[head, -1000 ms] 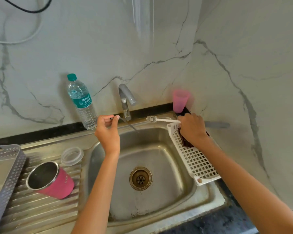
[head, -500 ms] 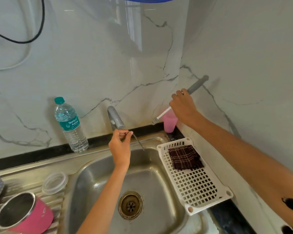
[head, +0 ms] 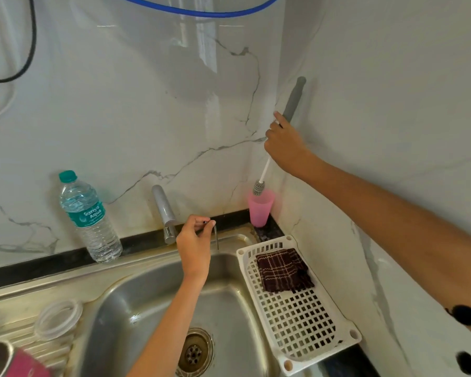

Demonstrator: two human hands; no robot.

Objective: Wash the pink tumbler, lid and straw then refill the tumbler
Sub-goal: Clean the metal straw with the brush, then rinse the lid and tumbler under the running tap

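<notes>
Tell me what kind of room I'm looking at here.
Most likely a home kitchen, at the washing-up corner: a steel sink with a tap behind it, and a white drying rack holding a checked cloth.

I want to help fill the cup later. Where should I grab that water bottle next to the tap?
Wrap your hand around the middle of the water bottle, at its green label. It stands upright with its cap on, right against the back wall, and the tap is to its right. So it is probably best to come from the front, the sink side.
</notes>
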